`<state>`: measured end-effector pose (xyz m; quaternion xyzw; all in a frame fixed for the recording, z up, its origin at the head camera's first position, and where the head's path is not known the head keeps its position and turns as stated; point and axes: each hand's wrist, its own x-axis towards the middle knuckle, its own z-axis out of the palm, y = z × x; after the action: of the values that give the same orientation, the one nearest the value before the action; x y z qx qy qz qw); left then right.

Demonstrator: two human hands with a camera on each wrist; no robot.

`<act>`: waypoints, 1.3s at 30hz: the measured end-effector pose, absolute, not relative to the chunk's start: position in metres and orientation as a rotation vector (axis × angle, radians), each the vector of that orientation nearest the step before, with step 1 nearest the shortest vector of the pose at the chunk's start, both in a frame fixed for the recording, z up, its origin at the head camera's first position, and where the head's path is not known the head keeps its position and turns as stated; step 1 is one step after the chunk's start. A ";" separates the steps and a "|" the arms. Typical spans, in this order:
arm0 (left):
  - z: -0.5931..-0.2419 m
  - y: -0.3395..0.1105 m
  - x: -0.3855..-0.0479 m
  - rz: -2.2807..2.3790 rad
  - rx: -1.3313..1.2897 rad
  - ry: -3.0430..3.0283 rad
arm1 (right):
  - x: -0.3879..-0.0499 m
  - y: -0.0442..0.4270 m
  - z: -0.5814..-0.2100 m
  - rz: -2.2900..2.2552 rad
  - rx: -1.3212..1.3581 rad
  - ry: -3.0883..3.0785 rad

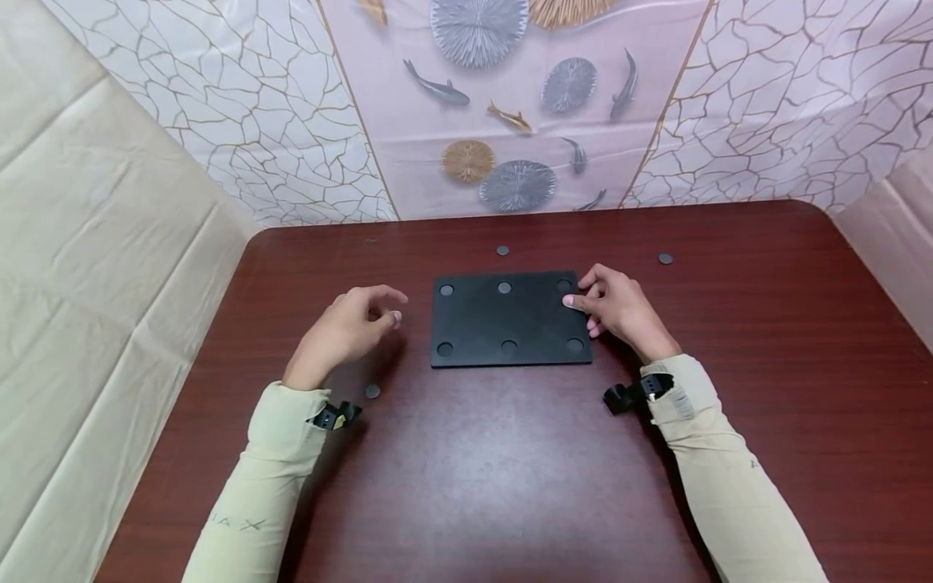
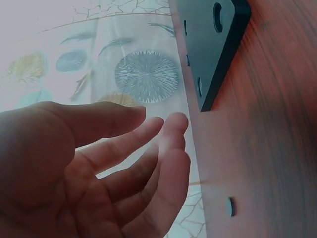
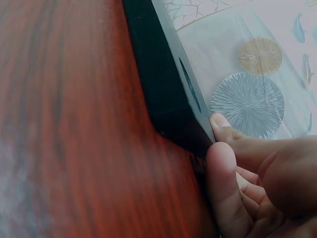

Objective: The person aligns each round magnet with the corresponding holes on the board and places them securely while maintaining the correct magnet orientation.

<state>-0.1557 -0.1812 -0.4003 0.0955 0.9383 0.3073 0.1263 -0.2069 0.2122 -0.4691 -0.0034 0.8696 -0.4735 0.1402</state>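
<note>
A flat black rectangular board [image 1: 503,320] lies on the table, with several round recesses along its near and far edges. The far-left recess [image 1: 447,290] and far-middle recess [image 1: 504,287] look lighter grey than the others. My right hand [image 1: 618,308] grips the board's right edge, thumb on top and fingers against the side; the right wrist view shows the thumb and a finger at the board's edge. To the left of the board, my left hand [image 1: 350,328] hovers with loosely bent fingers and holds nothing. A small grey disc [image 1: 373,392] lies on the table near the left wrist.
Beyond the board is another grey disc [image 1: 503,251], and a third disc [image 1: 666,259] lies at the far right. The dark red wooden table [image 1: 466,470] ends at a patterned cloth backdrop [image 1: 510,121]. Beige cloth [image 1: 109,283] hangs along the left side.
</note>
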 end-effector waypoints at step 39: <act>-0.442 -0.227 -0.094 0.756 0.425 2.777 | -0.207 0.214 -0.473 -1.425 0.003 2.485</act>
<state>-0.0943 -0.2272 -0.4418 0.1450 0.9481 0.2580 0.1160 -0.2073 0.2138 -0.4733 0.0012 0.8592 -0.4928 0.1379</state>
